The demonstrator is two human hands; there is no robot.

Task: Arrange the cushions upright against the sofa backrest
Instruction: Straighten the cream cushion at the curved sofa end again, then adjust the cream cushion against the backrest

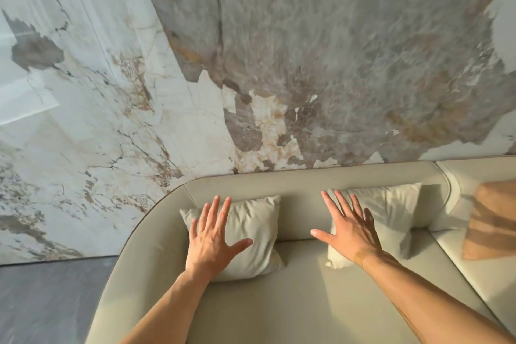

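Two cream cushions lean upright against the backrest of a beige sofa. The left cushion stands near the sofa's curved left end, and my left hand lies flat in front of it with fingers spread, holding nothing. The right cushion stands further along the backrest. My right hand is spread over its left half, fingers apart, also holding nothing. Whether either palm presses on the fabric I cannot tell.
An orange-brown cushion stands on the adjoining sofa section at the far right. The sofa seat stretches toward me. Behind the sofa rises a marble-patterned wall. Grey floor shows at the lower left.
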